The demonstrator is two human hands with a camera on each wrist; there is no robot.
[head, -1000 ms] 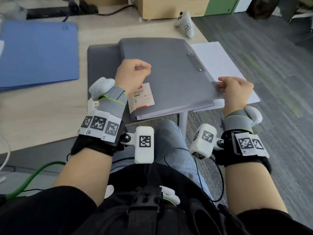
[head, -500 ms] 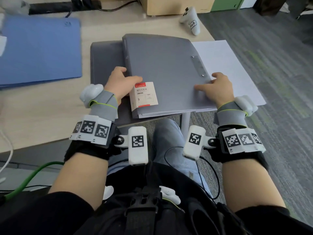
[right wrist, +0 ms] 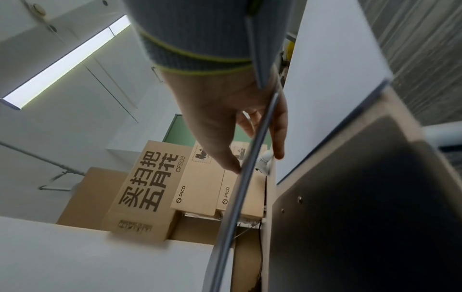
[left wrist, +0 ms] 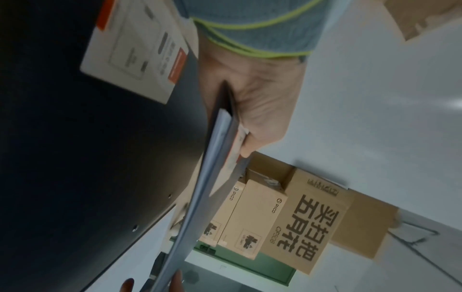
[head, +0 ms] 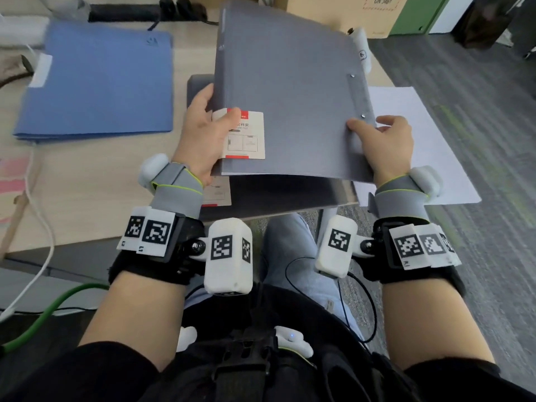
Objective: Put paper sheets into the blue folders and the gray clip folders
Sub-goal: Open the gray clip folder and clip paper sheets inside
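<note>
Both hands hold a gray clip folder point(head: 290, 91) lifted off the desk and tilted up toward me. My left hand point(head: 203, 132) grips its left edge, thumb on the white and red label point(head: 246, 134). My right hand point(head: 380, 143) pinches the right edge beside the clip strip point(head: 359, 97). In the left wrist view the folder's edge point(left wrist: 212, 177) runs between thumb and fingers. In the right wrist view the edge point(right wrist: 250, 168) passes between thumb and fingers. A second gray folder point(head: 275, 195) lies beneath on the desk. White paper sheets point(head: 420, 140) lie to the right. A blue folder point(head: 101, 82) lies at left.
A white controller point(head: 362, 50) lies behind the lifted folder. Cardboard boxes point(head: 342, 10) stand at the back. Cables point(head: 40, 216) trail over the desk's left side and front edge. Gray carpet floor point(head: 478, 111) lies to the right of the desk.
The top gray folder has been lifted off the stack and tilted up toward me. Both hands shifted from resting on it to gripping its side edges.
</note>
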